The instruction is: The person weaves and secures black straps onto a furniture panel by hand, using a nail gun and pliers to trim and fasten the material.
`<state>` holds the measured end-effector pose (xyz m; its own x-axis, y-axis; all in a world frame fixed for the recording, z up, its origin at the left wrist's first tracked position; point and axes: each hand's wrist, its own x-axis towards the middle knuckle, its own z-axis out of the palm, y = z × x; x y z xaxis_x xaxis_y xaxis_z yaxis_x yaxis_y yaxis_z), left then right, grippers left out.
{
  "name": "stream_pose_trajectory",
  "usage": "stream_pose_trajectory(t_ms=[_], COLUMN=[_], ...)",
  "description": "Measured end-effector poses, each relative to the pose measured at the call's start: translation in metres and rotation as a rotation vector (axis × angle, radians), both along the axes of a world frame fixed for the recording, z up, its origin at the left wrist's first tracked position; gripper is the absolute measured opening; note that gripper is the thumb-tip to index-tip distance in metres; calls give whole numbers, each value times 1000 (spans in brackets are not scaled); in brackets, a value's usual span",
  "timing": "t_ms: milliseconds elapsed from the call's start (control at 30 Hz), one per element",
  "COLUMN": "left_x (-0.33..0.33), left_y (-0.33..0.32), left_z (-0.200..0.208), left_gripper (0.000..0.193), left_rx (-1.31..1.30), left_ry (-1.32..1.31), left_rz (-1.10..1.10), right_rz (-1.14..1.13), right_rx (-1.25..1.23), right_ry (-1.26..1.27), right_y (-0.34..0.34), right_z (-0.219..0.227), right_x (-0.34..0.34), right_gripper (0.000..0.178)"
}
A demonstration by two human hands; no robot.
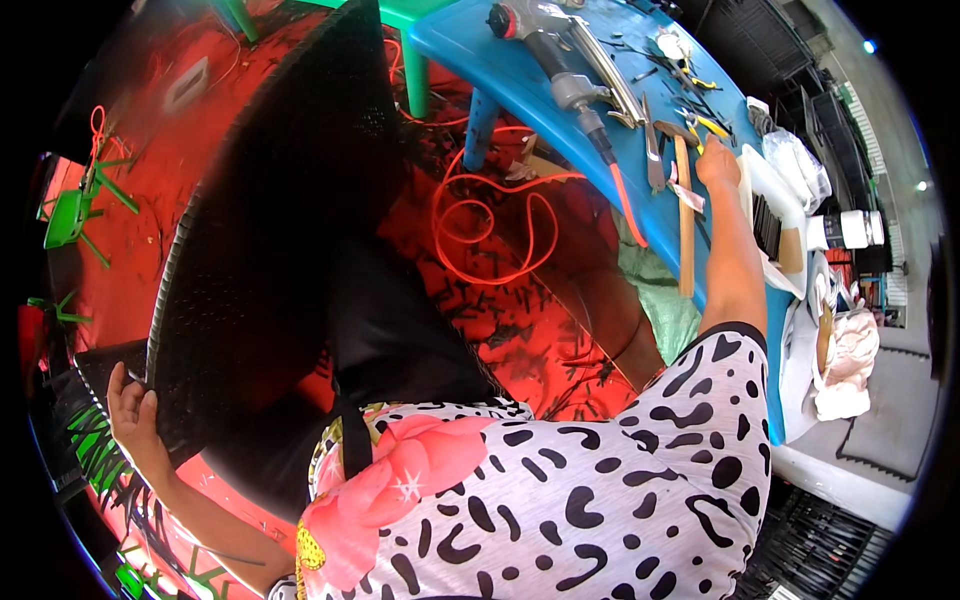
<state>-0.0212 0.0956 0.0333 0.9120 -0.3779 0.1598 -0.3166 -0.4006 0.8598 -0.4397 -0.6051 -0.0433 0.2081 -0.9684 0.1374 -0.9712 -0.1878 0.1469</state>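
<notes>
A large black woven piece [250,190] with a pale bound rim stands on my left, leaning across my lap. Beside its lower left corner is my left hand [135,422], fingers raised and thumb apart; whether it touches the rim is hard to tell. My right hand [718,168] reaches onto the blue table [450,40], its fingers closed around yellow-handled pliers [712,127], partly hidden by the hand. Close to it lie a wooden-handled hammer [685,220] and scissors [654,150]. An air stapler [560,70] rests farther left on the table.
An orange air hose [470,275] coils over the red floor, among scattered black scraps [520,330]. A white tray [793,235] and a white jar [850,230] stand right of my arm. Green stools [65,220] are at far left.
</notes>
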Motion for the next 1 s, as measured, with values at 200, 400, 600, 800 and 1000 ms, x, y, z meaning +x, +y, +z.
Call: stream_pose_trajectory(t_ms=[200, 400, 600, 800, 1000], left_x=[-3, -9, -1, -5, -4], left_y=[20, -4, -7, -19, -30], left_z=[1, 2, -6, 0, -6], left_gripper=[54, 56, 50, 55, 29], left_rx=[34, -66, -426, -373, -626], left_ry=[-52, 12, 25, 21, -60], left_rz=[43, 12, -158, -158, -215], right_rz=[39, 539, 1301, 1697, 2045], right_rx=[-232, -145, 608, 725, 577], right_ry=[-45, -1018, -1447, -1213, -1125], right_y=[-51, 30, 276, 450, 486], right_z=[-8, 57, 108, 114, 98], right_x=[16, 99, 248, 314, 332], right_gripper=[24, 23, 31, 18, 23])
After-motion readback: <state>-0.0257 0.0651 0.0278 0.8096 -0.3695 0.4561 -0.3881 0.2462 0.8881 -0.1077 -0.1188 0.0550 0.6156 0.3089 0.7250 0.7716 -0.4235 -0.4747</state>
